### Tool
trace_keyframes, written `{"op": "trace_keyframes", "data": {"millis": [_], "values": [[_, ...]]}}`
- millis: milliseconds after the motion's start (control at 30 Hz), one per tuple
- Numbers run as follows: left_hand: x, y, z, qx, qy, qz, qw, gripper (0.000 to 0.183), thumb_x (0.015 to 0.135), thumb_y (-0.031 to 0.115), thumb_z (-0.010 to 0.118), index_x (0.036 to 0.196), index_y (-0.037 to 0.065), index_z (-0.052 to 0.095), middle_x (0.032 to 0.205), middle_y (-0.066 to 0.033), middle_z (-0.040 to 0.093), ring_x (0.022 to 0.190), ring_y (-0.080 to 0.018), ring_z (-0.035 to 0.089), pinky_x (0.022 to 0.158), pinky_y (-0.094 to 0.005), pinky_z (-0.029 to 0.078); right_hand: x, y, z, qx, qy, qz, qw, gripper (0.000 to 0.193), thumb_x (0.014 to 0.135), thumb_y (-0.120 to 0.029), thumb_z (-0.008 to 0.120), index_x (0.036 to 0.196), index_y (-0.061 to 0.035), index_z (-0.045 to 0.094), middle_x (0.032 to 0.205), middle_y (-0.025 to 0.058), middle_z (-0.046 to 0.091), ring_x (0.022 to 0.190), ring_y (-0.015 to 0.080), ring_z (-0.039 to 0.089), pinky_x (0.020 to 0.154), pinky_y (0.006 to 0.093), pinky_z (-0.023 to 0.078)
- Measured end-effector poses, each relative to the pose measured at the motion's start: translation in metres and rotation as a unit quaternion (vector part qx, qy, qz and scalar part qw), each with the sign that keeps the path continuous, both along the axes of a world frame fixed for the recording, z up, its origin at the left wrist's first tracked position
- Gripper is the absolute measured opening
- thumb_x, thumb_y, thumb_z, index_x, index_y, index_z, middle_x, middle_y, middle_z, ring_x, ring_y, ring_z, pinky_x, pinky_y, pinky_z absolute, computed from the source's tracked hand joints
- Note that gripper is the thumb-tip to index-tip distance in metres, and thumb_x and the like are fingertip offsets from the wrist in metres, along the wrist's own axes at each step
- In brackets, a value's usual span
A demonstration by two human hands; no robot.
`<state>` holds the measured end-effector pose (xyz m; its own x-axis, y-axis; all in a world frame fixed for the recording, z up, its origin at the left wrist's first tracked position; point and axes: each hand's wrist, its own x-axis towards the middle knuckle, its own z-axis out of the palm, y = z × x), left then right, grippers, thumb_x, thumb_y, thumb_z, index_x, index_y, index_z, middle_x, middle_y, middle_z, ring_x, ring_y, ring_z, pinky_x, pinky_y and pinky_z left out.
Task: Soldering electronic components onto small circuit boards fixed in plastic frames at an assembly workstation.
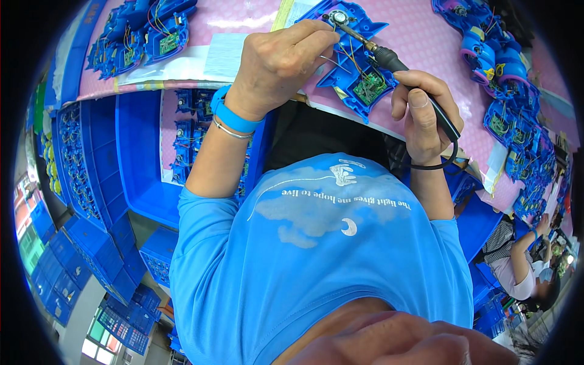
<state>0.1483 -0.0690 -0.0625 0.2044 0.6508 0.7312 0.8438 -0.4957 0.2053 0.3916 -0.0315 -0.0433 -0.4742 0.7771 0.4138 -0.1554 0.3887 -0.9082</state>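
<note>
My right hand [426, 115] is closed round the black handle of a soldering iron [392, 61]. The iron's tip reaches a small round metal speaker [338, 18] in a blue plastic shell half [362, 52]. Close by, my left hand [283, 64] is pinched at the speaker's edge, with a thin silvery wire [336, 63] trailing out below its fingers. What exactly lies between its fingertips is mostly hidden. Toward the shell's near end sits a green circuit board [369, 87], with thin coloured wires running from it toward the speaker.
Several blue shells with boards and wires lie at the left [167, 42] and along the right side [505, 121] of the pink table cover [426, 30]. The iron's black cord [435, 166] hangs by my right wrist. A blue bin [140, 176] stands below the table edge at left.
</note>
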Motion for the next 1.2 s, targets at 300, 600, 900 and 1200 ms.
{"op": "trace_keyframes", "data": {"millis": [300,600,900,1200], "values": [[0.000,0.000,0.000,-0.010,-0.005,-0.005,1.000,0.021,0.075,0.010,0.079,0.094,0.009,0.070,0.090,-0.0035,0.072,0.072,-0.0195,0.071,0.056,-0.0282,0.055,0.003,-0.001,0.001,0.037,0.023,-0.011,0.999,0.026,0.098,-0.017,0.060,0.107,0.0057,0.069,0.066,0.0065,0.064,0.055,0.0106,0.060,0.052,0.0234,0.047],[0.000,-0.001,0.003,-0.023,-0.019,-0.008,1.000,0.018,0.079,0.010,0.078,0.095,0.008,0.070,0.090,-0.0047,0.072,0.072,-0.0219,0.070,0.058,-0.0290,0.056,0.008,-0.001,0.001,0.041,0.041,-0.004,0.998,0.031,0.100,-0.023,0.059,0.108,0.0060,0.068,0.069,0.0081,0.063,0.059,0.0120,0.060,0.054,0.0242,0.046],[-0.011,-0.010,0.019,-0.058,-0.083,-0.057,0.993,0.025,0.074,0.005,0.083,0.097,0.009,0.074,0.095,-0.0032,0.075,0.074,-0.0172,0.073,0.059,-0.0242,0.057,0.017,0.000,0.005,0.059,0.072,-0.042,0.995,0.045,0.102,-0.037,0.057,0.111,0.0059,0.066,0.072,0.0085,0.062,0.059,0.0125,0.057,0.055,0.0247,0.041],[0.006,-0.021,0.034,-0.213,-0.015,-0.098,0.972,0.034,0.077,0.003,0.077,0.109,0.011,0.069,0.114,-0.0065,0.069,0.085,-0.0291,0.071,0.068,-0.0339,0.058,0.031,0.001,0.015,0.046,0.082,-0.102,0.990,0.049,0.102,-0.042,0.055,0.114,0.0053,0.063,0.067,0.0109,0.057,0.057,0.0150,0.054,0.054,0.0267,0.042]]}}
